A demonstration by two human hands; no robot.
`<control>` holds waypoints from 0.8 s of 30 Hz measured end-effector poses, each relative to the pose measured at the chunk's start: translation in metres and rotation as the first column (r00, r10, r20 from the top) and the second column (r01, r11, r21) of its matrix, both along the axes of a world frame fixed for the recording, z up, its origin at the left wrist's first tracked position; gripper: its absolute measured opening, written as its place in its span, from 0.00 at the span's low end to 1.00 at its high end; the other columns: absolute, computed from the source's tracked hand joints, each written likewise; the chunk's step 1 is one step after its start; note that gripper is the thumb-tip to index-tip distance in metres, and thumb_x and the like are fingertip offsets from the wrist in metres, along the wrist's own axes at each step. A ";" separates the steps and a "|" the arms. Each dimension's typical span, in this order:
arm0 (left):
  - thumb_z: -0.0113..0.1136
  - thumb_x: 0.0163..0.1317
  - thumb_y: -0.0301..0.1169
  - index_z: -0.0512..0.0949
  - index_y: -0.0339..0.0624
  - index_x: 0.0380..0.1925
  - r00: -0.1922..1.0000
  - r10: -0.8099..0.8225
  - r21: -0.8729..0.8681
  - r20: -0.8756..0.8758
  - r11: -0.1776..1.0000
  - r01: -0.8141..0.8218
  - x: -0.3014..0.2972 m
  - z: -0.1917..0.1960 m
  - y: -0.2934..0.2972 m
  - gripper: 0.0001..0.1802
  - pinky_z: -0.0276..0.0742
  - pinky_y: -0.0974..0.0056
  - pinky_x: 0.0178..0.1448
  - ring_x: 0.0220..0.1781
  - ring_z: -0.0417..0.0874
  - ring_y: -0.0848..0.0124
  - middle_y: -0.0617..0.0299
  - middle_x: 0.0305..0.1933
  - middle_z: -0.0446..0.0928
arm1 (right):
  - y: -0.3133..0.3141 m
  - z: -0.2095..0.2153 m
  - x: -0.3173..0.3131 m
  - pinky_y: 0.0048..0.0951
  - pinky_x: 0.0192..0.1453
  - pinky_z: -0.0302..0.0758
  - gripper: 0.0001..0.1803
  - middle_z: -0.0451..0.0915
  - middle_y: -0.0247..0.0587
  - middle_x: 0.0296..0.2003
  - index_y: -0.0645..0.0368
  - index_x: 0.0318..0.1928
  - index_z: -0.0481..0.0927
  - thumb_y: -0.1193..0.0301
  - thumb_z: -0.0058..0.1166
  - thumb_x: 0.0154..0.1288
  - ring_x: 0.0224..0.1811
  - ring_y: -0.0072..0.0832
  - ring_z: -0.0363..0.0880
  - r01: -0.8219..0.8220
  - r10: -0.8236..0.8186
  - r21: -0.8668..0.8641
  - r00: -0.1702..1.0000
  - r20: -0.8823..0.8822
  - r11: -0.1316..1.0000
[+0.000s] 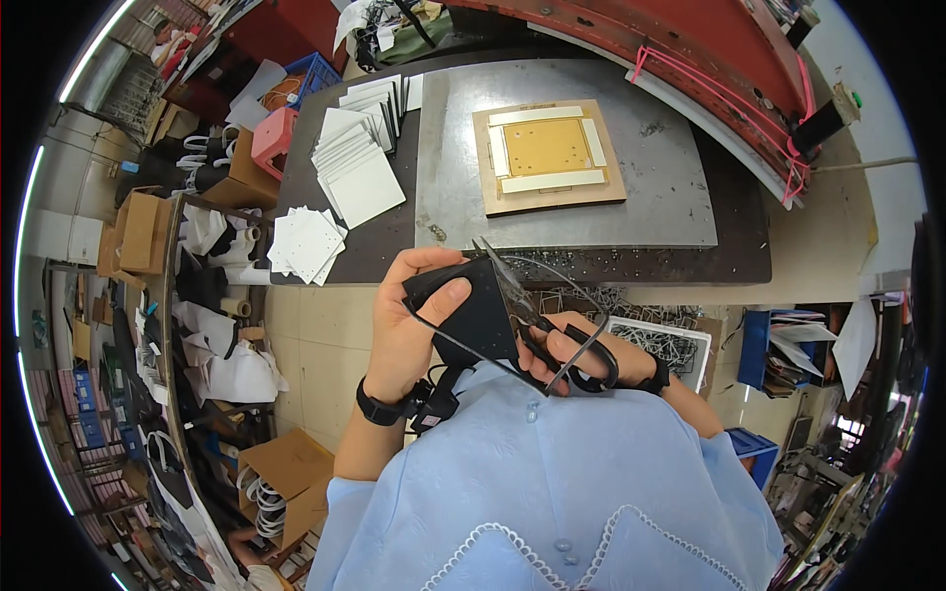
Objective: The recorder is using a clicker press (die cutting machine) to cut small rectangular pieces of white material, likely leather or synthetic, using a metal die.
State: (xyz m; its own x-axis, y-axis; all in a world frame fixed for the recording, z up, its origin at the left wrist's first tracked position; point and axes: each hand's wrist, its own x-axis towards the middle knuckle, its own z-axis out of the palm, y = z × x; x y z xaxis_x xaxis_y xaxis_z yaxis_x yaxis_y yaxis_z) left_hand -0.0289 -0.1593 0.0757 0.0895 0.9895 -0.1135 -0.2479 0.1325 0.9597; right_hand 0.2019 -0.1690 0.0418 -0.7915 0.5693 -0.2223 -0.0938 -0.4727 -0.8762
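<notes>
In front of my chest, my left hand (412, 305) grips a flat black sheet (471, 313) with small holes, thumb on its face and fingers behind. A thin dark strip (597, 335) loops out from the sheet and passes round the scissors. My right hand (554, 345) has its fingers in the black handles of a pair of scissors (508, 280). Their metal blades point up and away, parted slightly at the tips, along the sheet's right edge. Whether the blades touch the sheet I cannot tell.
On the bench ahead lie a metal plate (453, 148), a wooden die board (616, 182) with a yellow middle and pale strips, stacked white sheets (367, 187) and loose white pieces (307, 246). A red machine beam (680, 39) crosses above. A white tray (702, 360) holds metal scraps.
</notes>
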 end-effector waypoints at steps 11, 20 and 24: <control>0.65 0.63 0.26 0.76 0.36 0.50 0.999 -0.011 0.015 -0.033 1.000 0.012 -0.003 0.001 0.002 0.16 0.77 0.70 0.53 0.47 0.81 0.75 0.58 0.47 0.82 | -0.001 0.003 -0.006 0.19 0.26 0.67 0.27 0.68 0.25 0.21 0.56 0.41 0.74 0.42 0.45 0.71 0.22 0.15 0.69 0.057 -0.067 0.110 0.994 0.090 0.992; 0.65 0.64 0.27 0.77 0.35 0.50 0.995 -0.010 0.024 -0.095 1.000 0.012 0.000 0.008 0.003 0.16 0.77 0.72 0.52 0.46 0.82 0.76 0.58 0.47 0.82 | -0.002 0.003 -0.010 0.18 0.19 0.62 0.37 0.66 0.25 0.18 0.57 0.33 0.71 0.31 0.45 0.62 0.16 0.14 0.65 0.134 -0.158 0.166 0.978 0.137 0.977; 0.65 0.64 0.27 0.77 0.35 0.50 0.995 -0.018 0.021 -0.094 1.000 0.020 -0.001 0.007 0.004 0.16 0.77 0.72 0.53 0.46 0.82 0.76 0.58 0.47 0.82 | -0.003 0.002 -0.012 0.18 0.18 0.62 0.40 0.65 0.24 0.16 0.56 0.32 0.71 0.27 0.44 0.59 0.16 0.13 0.66 0.169 -0.203 0.209 0.967 0.154 0.963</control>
State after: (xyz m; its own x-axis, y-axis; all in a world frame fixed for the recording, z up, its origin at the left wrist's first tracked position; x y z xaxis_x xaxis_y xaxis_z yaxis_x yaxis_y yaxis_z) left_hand -0.0295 -0.1550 0.0829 0.0987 0.9900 -0.1004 -0.1542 0.1149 0.9813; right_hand 0.1900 -0.1717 0.0435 -0.6264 0.7485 -0.2175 -0.0032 -0.2815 -0.9596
